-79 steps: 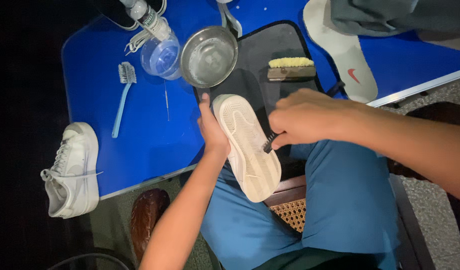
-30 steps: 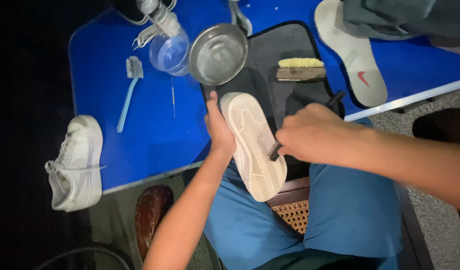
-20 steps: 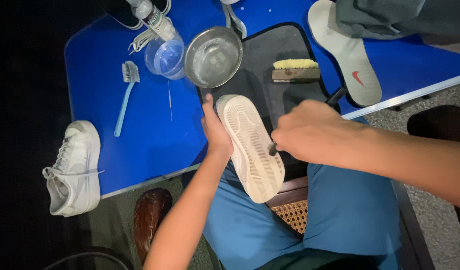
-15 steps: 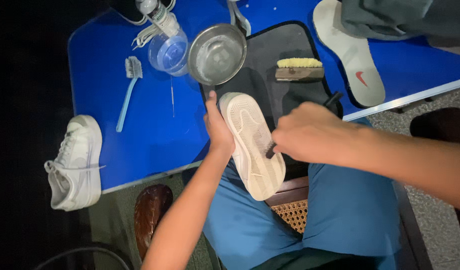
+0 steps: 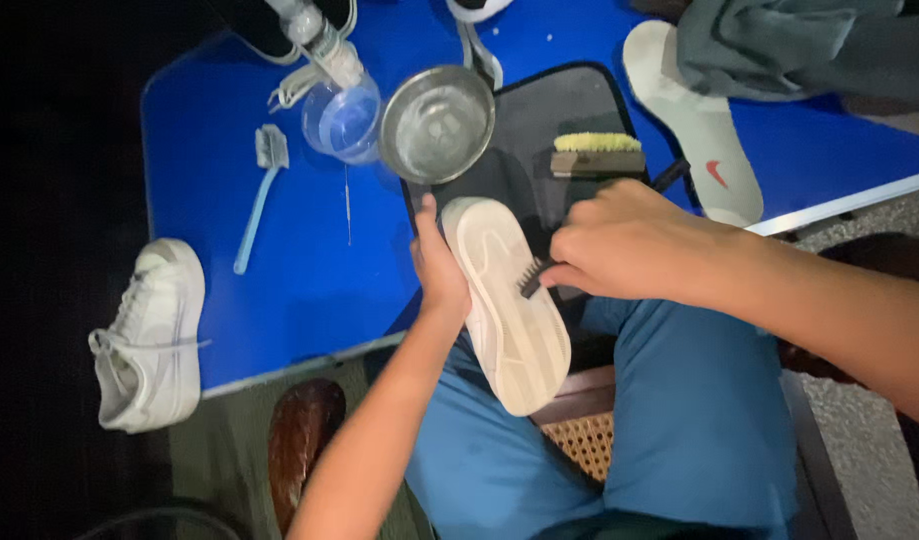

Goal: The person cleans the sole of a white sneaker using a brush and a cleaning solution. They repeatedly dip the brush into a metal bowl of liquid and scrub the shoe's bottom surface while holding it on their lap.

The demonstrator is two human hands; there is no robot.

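My left hand (image 5: 441, 275) has its grip closed along the side of the upturned white sneaker (image 5: 506, 300), sole facing up, resting over my lap in blue trousers (image 5: 679, 420) at the near edge of the blue counter (image 5: 279, 250). My right hand (image 5: 629, 245) is gripping a small dark-handled brush (image 5: 539, 277), its bristles touching the pale sole near the middle, the handle end poking out past my knuckles toward the counter.

To do this well, I judge that I should keep the left grip firm so the shoe cannot roll, with my thumb clear of the bristles. Short strokes along the tread grooves should lift dirt better than long sweeps. The sole's toe end lies over the black mat (image 5: 539, 130), so drips would fall there or on my trousers; tilting the shoe toward the mat seems wiser.

Within reach on the counter are the round steel bowl (image 5: 436, 122), just beyond the shoe's toe, and beside it a clear plastic cup of liquid (image 5: 339, 118). A wooden block brush with yellow bristles (image 5: 596, 155) lies on the mat, and a light blue long-handled brush (image 5: 259, 195) lies farther left. The other white sneaker (image 5: 149, 335) sits off the counter's left edge, and a white insole (image 5: 694, 120) lies to the right.
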